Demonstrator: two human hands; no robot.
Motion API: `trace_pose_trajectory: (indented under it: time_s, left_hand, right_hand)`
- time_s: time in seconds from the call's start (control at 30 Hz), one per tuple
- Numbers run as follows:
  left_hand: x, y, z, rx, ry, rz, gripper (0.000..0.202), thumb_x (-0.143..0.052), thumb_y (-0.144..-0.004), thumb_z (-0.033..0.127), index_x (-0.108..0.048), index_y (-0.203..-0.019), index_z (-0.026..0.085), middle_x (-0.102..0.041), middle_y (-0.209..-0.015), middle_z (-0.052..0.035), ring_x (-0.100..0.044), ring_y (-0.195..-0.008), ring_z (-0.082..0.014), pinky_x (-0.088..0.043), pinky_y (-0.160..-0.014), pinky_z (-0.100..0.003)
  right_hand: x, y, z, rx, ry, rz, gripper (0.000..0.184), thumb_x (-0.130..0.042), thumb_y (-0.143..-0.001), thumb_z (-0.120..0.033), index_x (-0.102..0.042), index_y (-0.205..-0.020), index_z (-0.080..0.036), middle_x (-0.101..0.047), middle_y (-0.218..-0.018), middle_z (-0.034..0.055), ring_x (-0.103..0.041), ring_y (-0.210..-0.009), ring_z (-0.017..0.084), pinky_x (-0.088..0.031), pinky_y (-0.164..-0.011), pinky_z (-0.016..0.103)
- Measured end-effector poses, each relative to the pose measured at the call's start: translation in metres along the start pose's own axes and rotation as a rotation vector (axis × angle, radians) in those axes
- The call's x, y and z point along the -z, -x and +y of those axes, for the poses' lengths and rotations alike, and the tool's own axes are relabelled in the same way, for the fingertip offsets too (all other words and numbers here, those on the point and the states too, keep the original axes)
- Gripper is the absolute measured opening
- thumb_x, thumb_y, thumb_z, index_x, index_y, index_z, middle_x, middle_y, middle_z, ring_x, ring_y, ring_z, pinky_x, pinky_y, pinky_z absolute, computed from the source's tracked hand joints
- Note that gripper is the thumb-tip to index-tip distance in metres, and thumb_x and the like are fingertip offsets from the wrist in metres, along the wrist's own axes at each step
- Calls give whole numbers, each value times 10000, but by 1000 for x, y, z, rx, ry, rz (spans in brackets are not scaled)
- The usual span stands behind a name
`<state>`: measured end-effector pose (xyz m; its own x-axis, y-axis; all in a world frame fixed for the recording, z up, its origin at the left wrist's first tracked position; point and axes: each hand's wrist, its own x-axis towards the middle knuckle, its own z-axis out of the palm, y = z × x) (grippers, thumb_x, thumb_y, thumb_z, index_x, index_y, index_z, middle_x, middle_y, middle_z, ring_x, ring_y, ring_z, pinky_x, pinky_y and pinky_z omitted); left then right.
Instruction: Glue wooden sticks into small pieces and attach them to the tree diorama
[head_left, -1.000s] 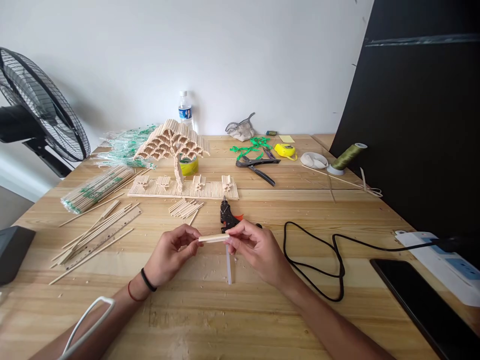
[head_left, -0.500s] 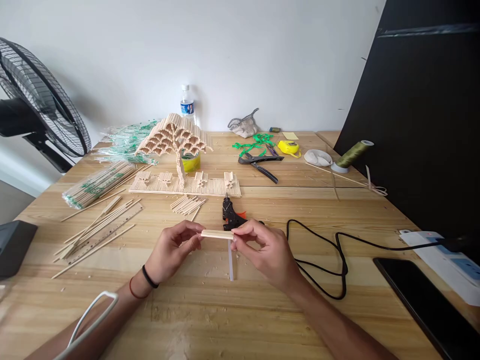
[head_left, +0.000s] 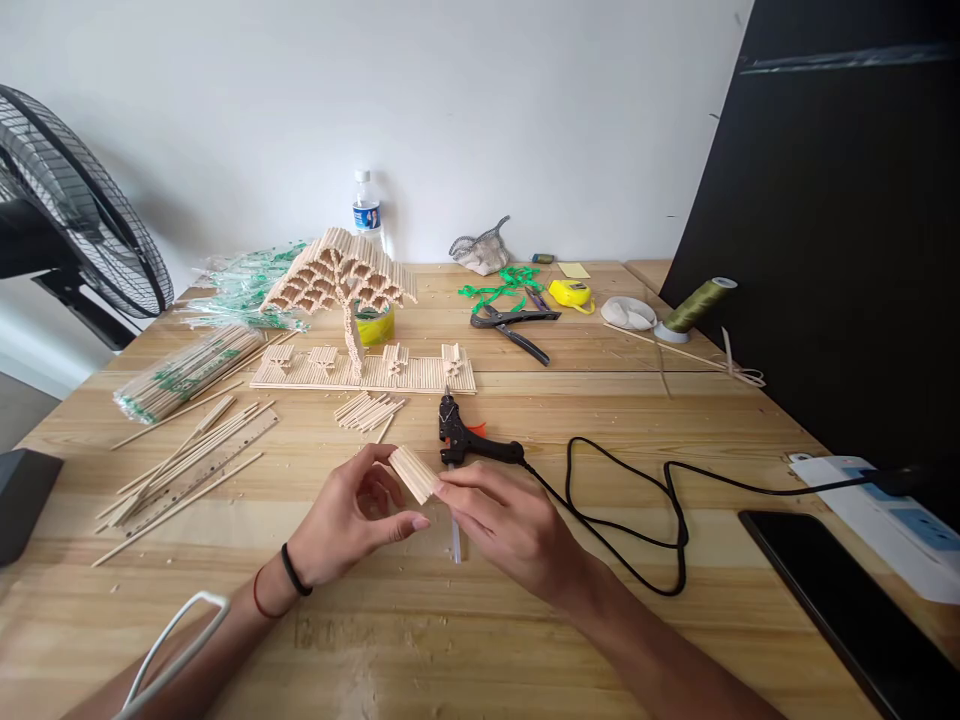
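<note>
Both my hands hold a small panel of glued wooden sticks (head_left: 412, 472) above the wooden table (head_left: 480, 620). My left hand (head_left: 352, 520) curls under its left side, fingers closed on it. My right hand (head_left: 502, 525) pinches its right end. Just beyond them lies a black hot glue gun (head_left: 469, 442) with a clear glue stick (head_left: 454, 540) partly hidden by my right hand. Farther back stands a stick model of a tree on a slatted base (head_left: 360, 325), with a loose pile of short cut sticks (head_left: 369, 410) in front of it.
Long sticks and a ruler (head_left: 191, 465) lie at left, beside a wrapped bundle (head_left: 184, 372). The glue gun's black cord (head_left: 660, 520) loops right toward a power strip (head_left: 877, 505) and a dark phone (head_left: 847, 600). Pliers (head_left: 514, 325), tape measure (head_left: 571, 296), thread spool (head_left: 694, 308), bottle (head_left: 367, 215), fan (head_left: 67, 230) stand behind.
The stick panel has been turned from lying edge-on and level to tilted, showing its flat ribbed face. Both hands dropped slightly and moved closer together; the glue gun now shows fully.
</note>
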<state>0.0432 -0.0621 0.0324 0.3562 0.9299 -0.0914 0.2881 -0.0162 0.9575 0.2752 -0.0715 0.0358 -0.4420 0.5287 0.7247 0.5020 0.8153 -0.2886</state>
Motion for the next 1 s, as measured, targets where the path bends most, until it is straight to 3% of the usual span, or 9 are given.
trace_pose_trajectory:
  time_s: [0.2, 0.33, 0.47, 0.57, 0.7, 0.83, 1.0]
  left_hand:
    - [2, 0, 3, -69, -60, -35, 462, -779, -851, 392, -579, -1208, 176, -718, -942, -64, -689, -863, -201, -563, -760, -315]
    - [6, 2, 3, -119, -26, -94, 574, -798, -843, 377, -548, -1317, 173, -713, -1015, -84, -688, -939, -222, -566, -800, -326]
    - [8, 2, 3, -189, 10, -122, 606, -801, -848, 322, -536, -1376, 185, -706, -1177, -126, -688, -1076, -257, -572, -862, -338]
    - [8, 1, 4, -241, 27, -160, 596, -802, -844, 283, -559, -1382, 202, -684, -1287, -137, -678, -1147, -273, -575, -909, -353]
    - [8, 2, 7, -258, 31, -183, 607, -805, -833, 282, -575, -1389, 207, -675, -1326, -146, -660, -1195, -298, -573, -976, -404]
    - [8, 4, 9, -268, 40, -189, 607, -820, -826, 331, -599, -1378, 206, -681, -1306, -150, -649, -1204, -323, -555, -1032, -457]
    - [7, 6, 11, -268, 54, -212, 614, -789, -874, 388, -589, -1434, 237, -658, -1348, -149, -662, -1178, -313, -566, -1003, -440]
  right_hand:
    - [-1, 0, -7, -53, -152, 14, 138, -622, -1015, -112, -667, -1092, -217, -776, -847, 47, -749, -741, 186, -614, -692, 293]
    - [-4, 2, -4, -162, -245, -1, 130, -687, -1005, -208, -649, -1125, -242, -761, -903, 44, -748, -798, 195, -628, -743, 308]
    - [-5, 2, -1, -296, -362, -65, 443, -783, -941, -328, -601, -1338, -251, -728, -1221, 115, -728, -1102, 262, -640, -926, 398]
    - [-3, 1, -1, -388, -483, -138, 650, -822, -900, -378, -530, -1470, -264, -673, -1350, 127, -699, -1185, 275, -625, -990, 427]
    - [0, -1, -2, -425, -571, -177, 645, -837, -873, -442, -585, -1436, -253, -672, -1316, 119, -688, -1162, 270, -612, -994, 421]
    - [0, -2, -4, -442, -606, -121, 620, -845, -845, -524, -656, -1362, -239, -702, -1176, 98, -704, -1015, 246, -622, -925, 411]
    - [-4, 0, -7, -515, -666, -64, 616, -860, -816, -550, -687, -1305, -216, -709, -1127, 103, -708, -988, 251, -628, -902, 412]
